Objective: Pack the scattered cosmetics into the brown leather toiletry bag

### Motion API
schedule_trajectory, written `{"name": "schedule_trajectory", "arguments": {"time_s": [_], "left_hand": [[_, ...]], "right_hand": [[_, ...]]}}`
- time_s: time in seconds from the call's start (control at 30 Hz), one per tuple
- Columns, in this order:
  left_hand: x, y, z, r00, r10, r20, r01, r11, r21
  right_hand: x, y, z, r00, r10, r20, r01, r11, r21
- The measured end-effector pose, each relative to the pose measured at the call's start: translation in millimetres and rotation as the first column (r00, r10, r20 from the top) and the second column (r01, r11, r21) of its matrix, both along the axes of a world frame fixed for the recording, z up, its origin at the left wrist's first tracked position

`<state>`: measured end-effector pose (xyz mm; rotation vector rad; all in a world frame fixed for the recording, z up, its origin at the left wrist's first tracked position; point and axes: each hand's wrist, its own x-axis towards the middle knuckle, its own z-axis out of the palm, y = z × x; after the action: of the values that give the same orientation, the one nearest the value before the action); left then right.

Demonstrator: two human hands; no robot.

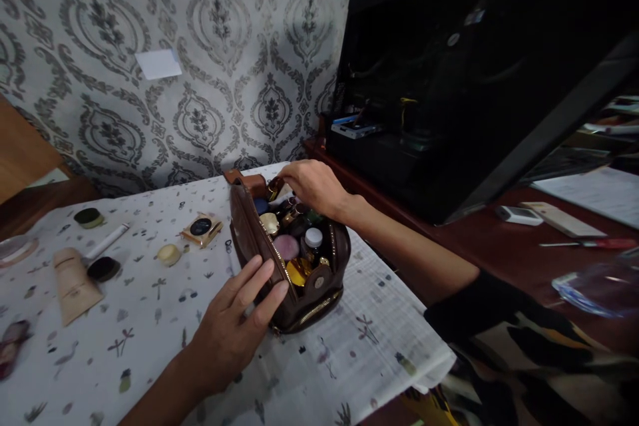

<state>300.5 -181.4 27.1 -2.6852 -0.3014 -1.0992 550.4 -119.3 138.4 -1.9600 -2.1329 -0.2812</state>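
Observation:
A brown leather cosmetic bag (239, 229) stands unzipped on the patterned white cloth, packed with make-up items. Inside show a white-capped bottle (313, 238), a pink round item (286, 247), a yellow-gold item (297, 273) and a cream-coloured jar (269, 223). My left hand (237, 319) rests its spread, stretched fingers against the bag's near left side. At the far end of the opening, my right hand (317, 185) reaches over the rim with fingers bent together beside a gold-coloured item (273, 188). Whatever those fingertips hold is hidden.
Left of the bag lie a beige tube (74, 286), a dark-lidded jar (103, 269), a small yellow jar (168, 254), a gold square compact (202, 229) and a green-lidded jar (88, 217). A large black case (424, 113) stands right, beside a red-handled screwdriver (606, 243).

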Motion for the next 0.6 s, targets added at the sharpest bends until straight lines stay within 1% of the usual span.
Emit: {"name": "schedule_trajectory", "arguments": {"time_s": [0.2,0.4,0.47,0.53,0.6], "left_hand": [[-1.5,0.2,-3.0,1.000,0.024,-0.012,-0.024,1.000,-0.018],[-0.1,0.0,-3.6,1.000,0.004,0.004,-0.004,1.000,-0.026],[0.5,0.0,-2.6,1.000,0.001,0.004,-0.001,1.000,-0.024],[0.9,0.2,-1.7,1.000,0.001,0.004,-0.001,1.000,-0.023],[1.1,0.5,-1.5,1.000,0.000,0.009,0.000,1.000,-0.018]], "right_hand": [[3.5,-5.9,0.9,1.000,-0.018,-0.006,0.018,1.000,0.007],[10.0,-9.3,-3.5,0.997,0.024,-0.078,-0.017,0.996,0.089],[12.3,-9.0,-4.2,0.998,0.060,-0.024,-0.057,0.993,0.100],[13.0,-7.8,-3.8,0.992,0.098,0.082,-0.106,0.990,0.093],[11.0,-5.7,-1.9,0.976,0.102,0.194,-0.116,0.991,0.061]]}}
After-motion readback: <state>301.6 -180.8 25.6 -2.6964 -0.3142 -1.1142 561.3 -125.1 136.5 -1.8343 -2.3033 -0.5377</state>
